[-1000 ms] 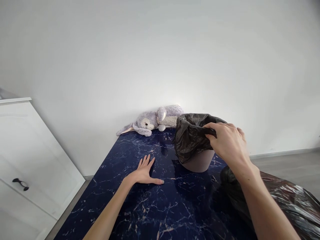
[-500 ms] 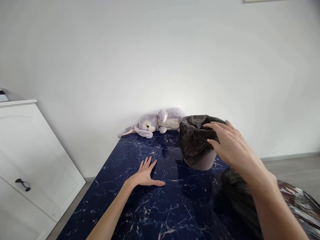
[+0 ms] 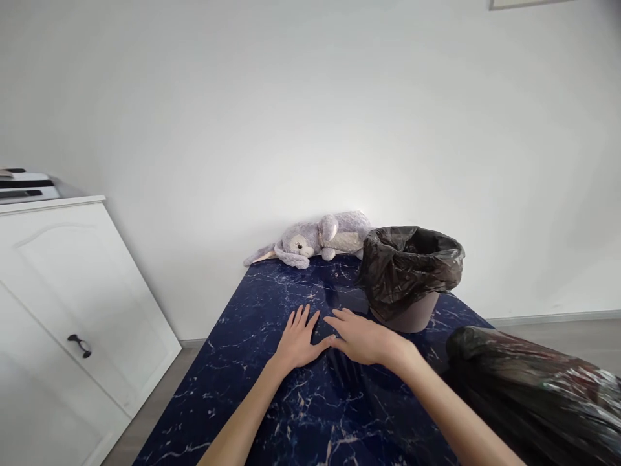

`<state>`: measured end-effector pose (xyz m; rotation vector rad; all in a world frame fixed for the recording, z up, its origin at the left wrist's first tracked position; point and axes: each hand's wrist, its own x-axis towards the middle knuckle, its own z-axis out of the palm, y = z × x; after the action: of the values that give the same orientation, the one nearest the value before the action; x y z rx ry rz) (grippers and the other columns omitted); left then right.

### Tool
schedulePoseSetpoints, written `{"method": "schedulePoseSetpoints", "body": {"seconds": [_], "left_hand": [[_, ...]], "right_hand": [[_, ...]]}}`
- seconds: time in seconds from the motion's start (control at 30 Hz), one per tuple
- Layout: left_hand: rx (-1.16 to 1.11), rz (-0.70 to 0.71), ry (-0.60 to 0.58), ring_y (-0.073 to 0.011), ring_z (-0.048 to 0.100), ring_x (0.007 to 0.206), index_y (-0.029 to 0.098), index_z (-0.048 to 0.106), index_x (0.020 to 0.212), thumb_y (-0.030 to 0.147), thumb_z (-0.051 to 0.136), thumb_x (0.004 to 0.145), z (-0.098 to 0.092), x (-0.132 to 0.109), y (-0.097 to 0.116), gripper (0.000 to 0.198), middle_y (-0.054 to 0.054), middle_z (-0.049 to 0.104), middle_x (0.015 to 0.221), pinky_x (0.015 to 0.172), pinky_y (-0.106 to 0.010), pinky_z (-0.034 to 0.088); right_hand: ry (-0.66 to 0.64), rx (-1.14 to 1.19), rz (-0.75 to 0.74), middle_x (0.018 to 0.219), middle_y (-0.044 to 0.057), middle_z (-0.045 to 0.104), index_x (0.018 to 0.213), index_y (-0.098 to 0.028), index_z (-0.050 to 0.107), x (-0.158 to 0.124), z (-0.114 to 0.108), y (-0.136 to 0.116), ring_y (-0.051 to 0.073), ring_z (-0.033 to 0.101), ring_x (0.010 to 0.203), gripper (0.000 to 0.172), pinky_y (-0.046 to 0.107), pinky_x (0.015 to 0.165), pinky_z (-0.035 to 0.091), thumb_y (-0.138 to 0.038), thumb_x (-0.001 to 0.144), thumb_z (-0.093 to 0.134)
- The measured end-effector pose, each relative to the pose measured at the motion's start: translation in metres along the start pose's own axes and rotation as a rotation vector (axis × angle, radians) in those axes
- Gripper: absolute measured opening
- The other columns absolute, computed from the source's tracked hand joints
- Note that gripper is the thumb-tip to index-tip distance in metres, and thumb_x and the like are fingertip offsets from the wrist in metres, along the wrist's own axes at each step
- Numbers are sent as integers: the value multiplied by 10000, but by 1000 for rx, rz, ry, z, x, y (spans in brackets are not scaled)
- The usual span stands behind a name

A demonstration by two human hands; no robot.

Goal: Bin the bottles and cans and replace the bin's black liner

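On the dark blue marbled table (image 3: 242, 369) my left hand (image 3: 297, 342) lies flat with its fingers spread, holding nothing. Close beside it is my right hand (image 3: 361, 335), fingers stretched out and empty, its thumb meeting or nearly meeting the left thumb. Just beyond the right hand stands an upright waste bin (image 3: 414, 317), brownish-grey at its base. A black bin liner (image 3: 407, 268) is folded over its rim and hangs down the outside. How deep the liner reaches inside is hidden.
A grey plush bunny (image 3: 310, 241) lies on its side at the table's far edge, against the wall. A filled black garbage bag (image 3: 528, 388) rests at the right. Left of the table stands a white cabinet (image 3: 92, 291) with a dark handle (image 3: 79, 345).
My right hand has left the bin's lined rim and come down leftward beside my left hand. The left hand keeps its place on the table. The view has shifted slightly left.
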<state>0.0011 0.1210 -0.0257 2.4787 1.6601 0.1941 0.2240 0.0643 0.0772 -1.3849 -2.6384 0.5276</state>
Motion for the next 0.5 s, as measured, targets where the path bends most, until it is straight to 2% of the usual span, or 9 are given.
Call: {"method": "schedulePoseSetpoints", "body": {"seconds": [0.07,0.13,0.27,0.37,0.5], "left_hand": [[18,-3,53,-315,90,1653,171,336,1673,745,225,1043,4,-10,5,859,-119,174,1770,1353,-519,89],[32,-14,95,-311,140,1647,150,358,1661,638,186,1093,8,-23,10,769,-118,228,1756,1350,-534,135],[36,-12,135,-315,169,1637,176,350,1665,567,219,1116,16,-51,20,687,-92,246,1751,1338,-562,201],[25,5,144,-310,169,1636,198,338,1671,569,244,1116,18,-66,24,674,-73,241,1753,1338,-559,213],[39,19,155,-318,185,1631,210,341,1669,555,271,1119,19,-70,24,653,-70,259,1748,1325,-580,245]], "right_hand": [[29,-2,34,1699,232,280,1637,-71,390,13,30,6,404,216,1589,599,573,1275,280,-370,1119,372],[58,2,55,1730,192,191,1666,-106,336,17,58,14,382,131,1607,642,568,1294,229,-458,1130,340],[134,-1,72,1745,126,139,1683,-153,298,3,101,30,331,86,1623,709,571,1316,157,-590,1126,247],[219,-24,49,1749,76,164,1676,-160,312,-12,115,37,263,100,1632,662,514,1341,102,-533,1143,190],[293,-30,32,1734,73,227,1658,-153,358,-21,120,39,250,178,1621,653,494,1343,161,-524,1147,187]]}}
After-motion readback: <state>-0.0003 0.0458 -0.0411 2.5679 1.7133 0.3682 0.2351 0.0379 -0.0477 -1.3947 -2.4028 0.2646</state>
